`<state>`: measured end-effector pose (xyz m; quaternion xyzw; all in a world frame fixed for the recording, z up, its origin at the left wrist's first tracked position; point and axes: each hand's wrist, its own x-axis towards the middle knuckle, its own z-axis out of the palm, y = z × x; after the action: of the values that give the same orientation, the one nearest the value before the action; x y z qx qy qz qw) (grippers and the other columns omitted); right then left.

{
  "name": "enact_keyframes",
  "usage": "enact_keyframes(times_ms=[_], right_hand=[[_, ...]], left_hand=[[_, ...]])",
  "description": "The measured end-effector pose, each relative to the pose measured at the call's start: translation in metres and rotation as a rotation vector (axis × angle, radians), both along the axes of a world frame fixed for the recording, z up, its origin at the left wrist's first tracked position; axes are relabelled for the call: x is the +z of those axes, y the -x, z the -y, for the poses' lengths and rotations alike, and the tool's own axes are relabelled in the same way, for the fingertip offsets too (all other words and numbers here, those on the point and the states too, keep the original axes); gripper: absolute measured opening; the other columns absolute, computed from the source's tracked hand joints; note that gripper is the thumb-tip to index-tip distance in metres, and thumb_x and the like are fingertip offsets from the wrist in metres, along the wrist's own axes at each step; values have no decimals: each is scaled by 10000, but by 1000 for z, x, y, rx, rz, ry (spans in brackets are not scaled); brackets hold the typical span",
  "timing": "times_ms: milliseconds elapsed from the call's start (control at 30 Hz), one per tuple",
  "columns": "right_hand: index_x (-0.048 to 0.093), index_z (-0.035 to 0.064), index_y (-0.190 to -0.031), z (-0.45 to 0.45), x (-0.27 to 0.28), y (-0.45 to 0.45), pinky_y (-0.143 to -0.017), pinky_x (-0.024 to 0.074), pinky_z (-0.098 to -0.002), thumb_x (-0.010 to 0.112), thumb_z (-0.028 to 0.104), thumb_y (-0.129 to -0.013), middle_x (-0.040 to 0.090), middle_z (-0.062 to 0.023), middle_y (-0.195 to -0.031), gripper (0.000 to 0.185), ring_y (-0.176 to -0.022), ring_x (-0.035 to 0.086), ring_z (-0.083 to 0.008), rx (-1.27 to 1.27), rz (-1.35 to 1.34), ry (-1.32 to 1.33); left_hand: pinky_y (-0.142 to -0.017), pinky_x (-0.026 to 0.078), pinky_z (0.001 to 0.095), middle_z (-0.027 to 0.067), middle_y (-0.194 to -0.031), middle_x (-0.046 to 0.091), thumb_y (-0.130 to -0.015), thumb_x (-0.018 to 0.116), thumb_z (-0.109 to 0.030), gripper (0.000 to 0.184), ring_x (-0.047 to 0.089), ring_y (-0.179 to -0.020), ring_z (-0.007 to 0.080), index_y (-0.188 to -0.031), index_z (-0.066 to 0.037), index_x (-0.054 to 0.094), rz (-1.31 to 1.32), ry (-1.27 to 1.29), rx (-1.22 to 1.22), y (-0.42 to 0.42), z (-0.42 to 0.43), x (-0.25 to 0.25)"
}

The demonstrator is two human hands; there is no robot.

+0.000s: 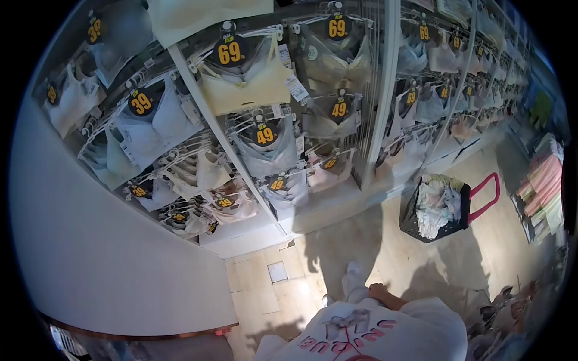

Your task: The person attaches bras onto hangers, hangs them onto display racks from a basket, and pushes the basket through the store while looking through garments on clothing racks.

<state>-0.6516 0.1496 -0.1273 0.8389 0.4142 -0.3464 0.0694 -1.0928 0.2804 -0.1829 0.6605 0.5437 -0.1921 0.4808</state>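
My right hand (379, 293) hangs low beside my leg, in front of my white shirt (385, 331) with its printed letters and bow. It is small in view, and its fingers are mostly hidden, so I cannot make out whether they are curled round anything. My left hand is out of view; only the left sleeve (271, 347) shows at the bottom. Ahead stands a display wall of hanging bras, among them a pale yellow bra (244, 93) under a round price sign (229, 51). On the floor to the right is a black shopping basket (424, 230) full of white and pale garments (438, 204).
The basket's pink handle (484, 198) points right. Pink and pale clothes (542, 183) hang at the far right, with more garments (503, 313) at lower right. A white panel (120, 265) fills the left, above a brown-edged counter (150, 338). Upright posts (380, 102) divide the racks.
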Motion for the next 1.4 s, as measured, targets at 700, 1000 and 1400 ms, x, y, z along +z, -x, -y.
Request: enact_keyframes(times_ms=[700,1000,1400], right_hand=[[660,45,-941,78,-64,-52,-764,494,-405,549,336,-782,660,-180,-943,350,-838,644,-313,123,-352,-275],[593,5,-938,313,-168,-209,-494,473,-363,495,285,-872,621,-122,-665,304,-584,605,-194,-1053,-368,-615],[550,68,-999,452,-176,-142,-376,413,-333,403,341,-932,617,-109,-702,317,-481,556,-197,-1845,-633,-364]], left_hand=[[-665,498,427,210,-762,648,-772,579,-300,269,653,-747,320,-771,-49,674,82,16,-118,-142,44,10],[-742,497,440,212,-868,651,-835,506,-301,303,640,-825,338,-863,-47,670,-97,-333,-414,-345,68,-7],[-1008,355,449,239,-1258,498,-831,476,-389,557,477,-1172,394,-1266,-42,461,-2,-6,-786,-577,109,50]])
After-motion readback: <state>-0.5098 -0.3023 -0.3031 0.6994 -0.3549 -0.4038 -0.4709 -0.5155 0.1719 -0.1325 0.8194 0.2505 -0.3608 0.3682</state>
